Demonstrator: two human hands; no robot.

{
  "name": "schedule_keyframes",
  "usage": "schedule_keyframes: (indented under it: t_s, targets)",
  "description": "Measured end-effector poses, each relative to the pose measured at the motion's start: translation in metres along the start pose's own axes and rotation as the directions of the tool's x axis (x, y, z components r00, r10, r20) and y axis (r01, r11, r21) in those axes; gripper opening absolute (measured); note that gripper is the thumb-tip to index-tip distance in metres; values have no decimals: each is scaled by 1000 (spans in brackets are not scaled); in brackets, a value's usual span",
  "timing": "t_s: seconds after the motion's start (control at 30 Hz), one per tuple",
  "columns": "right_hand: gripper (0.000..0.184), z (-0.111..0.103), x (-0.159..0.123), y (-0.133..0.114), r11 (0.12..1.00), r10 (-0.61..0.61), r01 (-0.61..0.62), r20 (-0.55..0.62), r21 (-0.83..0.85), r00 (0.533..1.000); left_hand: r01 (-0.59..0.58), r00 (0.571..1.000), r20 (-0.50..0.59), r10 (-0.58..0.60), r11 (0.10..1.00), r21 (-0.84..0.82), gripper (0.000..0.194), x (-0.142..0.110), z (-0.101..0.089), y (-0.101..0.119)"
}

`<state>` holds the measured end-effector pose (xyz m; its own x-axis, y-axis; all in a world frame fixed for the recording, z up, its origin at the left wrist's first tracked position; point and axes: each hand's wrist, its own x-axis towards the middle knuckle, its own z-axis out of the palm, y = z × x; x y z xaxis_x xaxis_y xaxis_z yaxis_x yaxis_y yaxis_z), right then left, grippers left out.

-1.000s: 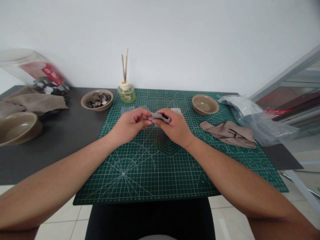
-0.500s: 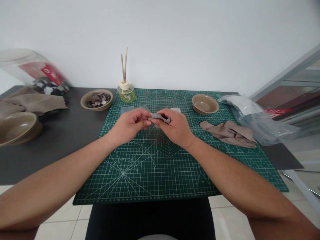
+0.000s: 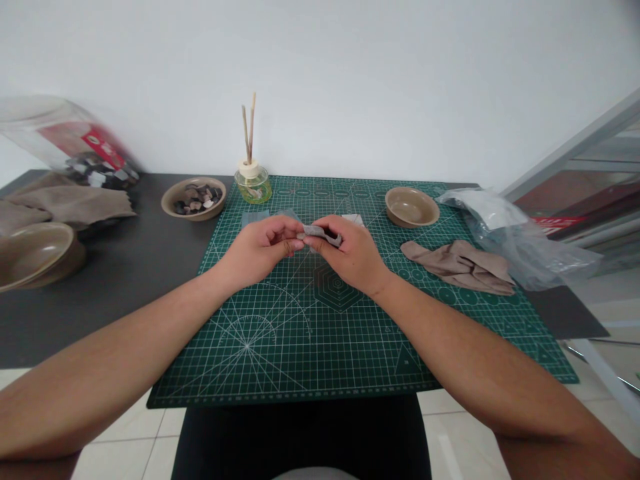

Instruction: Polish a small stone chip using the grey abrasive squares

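Observation:
My left hand (image 3: 264, 248) is closed in a pinch, thumb against fingertips, on a small brownish piece that is mostly hidden. Held in my right hand (image 3: 356, 257) is a folded grey strip (image 3: 323, 233), curled between thumb and fingers; whether it is cloth or abrasive paper I cannot tell. Both hands meet fingertip to fingertip above a green cutting mat (image 3: 280, 353), and the strip's left end touches the pinched piece. Behind the hands, small bluish-grey squares (image 3: 255, 218) and a whitish square (image 3: 354, 219) lie on the mat, partly covered.
A bowl of dark, chip-like pieces (image 3: 197, 199) stands left of a reed diffuser (image 3: 253, 183). Another bowl (image 3: 411, 207), a crumpled brown cloth (image 3: 463, 267) and a plastic bag (image 3: 525, 240) are on the right. Far left are a tilted bowl (image 3: 40, 257), brown cloth (image 3: 75, 203) and a clear jar (image 3: 50, 123).
The hands stay at nearly the same spot in the same grip. The grey strip's curl has shifted very slightly. Everything else stands as before.

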<state>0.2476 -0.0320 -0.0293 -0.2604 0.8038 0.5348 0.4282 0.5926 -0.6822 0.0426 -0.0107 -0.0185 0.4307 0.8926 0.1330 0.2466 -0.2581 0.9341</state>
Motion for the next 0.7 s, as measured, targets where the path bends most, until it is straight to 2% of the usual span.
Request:
schedule_keyframes:
  t_s: [0.17, 0.47, 0.6, 0.7]
  targets:
    - [30, -2, 1, 1, 1000, 9, -9, 26, -18, 1000, 13, 1000, 26, -13, 1000, 15, 20, 0, 0, 0]
    - [38, 0, -3, -3, 994, -7, 4, -36, -106, 999, 5, 1000, 25, -5, 1000, -19, 22, -1, 0, 2]
    - [32, 0, -4, -2, 991, -32, 22, -76, -129, 997, -13, 1000, -10, 13, 1000, -13, 26, -1, 0, 0]
    - [21, 2, -5, -2, 990, -65, 54, -76, -132, 995, -21, 999, -32, 21, 1000, 2, 26, 0, 1, 0]
